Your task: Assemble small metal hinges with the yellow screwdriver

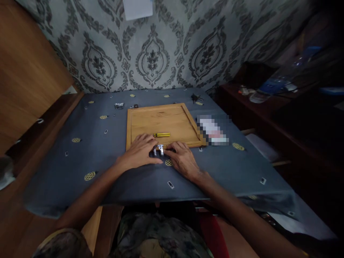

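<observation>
A framed wooden door panel [158, 120] lies flat on the cloth-covered table. At its front edge sits a small shiny metal hinge [161, 149], partly hidden between my hands. My left hand [139, 152] rests at the panel's front left, fingers bent over the edge beside the hinge and thumb stretched apart below it. From the other side, my right hand [184, 159] has its fingers curled, with thumb and forefinger closed at the hinge's right side. A yellow and black screwdriver-like tool [162, 134] lies on the panel just behind the hinge.
Small metal parts [119, 105] lie at the table's back left, and a dark object [197, 97] at the back right. A blurred-out packet [213, 130] is right of the panel. A plastic bottle [271, 86] stands on the dark side furniture. A patterned curtain [152, 53] hangs behind.
</observation>
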### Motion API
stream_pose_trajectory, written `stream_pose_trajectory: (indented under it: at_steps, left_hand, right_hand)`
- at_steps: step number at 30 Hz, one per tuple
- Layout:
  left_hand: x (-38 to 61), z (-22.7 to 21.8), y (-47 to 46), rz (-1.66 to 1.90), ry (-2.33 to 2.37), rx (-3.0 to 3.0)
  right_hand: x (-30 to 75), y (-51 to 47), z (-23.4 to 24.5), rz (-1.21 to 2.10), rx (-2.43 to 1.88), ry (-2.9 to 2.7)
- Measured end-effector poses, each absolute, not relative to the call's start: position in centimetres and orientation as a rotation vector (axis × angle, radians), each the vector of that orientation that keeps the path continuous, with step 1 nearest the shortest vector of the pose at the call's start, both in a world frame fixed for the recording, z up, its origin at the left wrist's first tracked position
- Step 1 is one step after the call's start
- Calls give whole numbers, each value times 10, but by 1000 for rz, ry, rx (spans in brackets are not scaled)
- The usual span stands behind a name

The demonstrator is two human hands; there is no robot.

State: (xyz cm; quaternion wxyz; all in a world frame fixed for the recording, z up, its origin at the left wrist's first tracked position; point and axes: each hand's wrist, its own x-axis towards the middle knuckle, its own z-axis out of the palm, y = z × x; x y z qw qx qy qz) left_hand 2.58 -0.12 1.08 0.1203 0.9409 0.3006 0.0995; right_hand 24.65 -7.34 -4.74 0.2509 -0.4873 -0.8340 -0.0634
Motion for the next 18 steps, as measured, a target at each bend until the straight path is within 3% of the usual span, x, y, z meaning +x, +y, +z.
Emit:
stream_pose_trajectory:
  at_steps: [18]
  left_hand:
    - [43,0,1,294,980,2702]
  right_hand:
    - [248,-72,-51,-98,-1233,-2273]
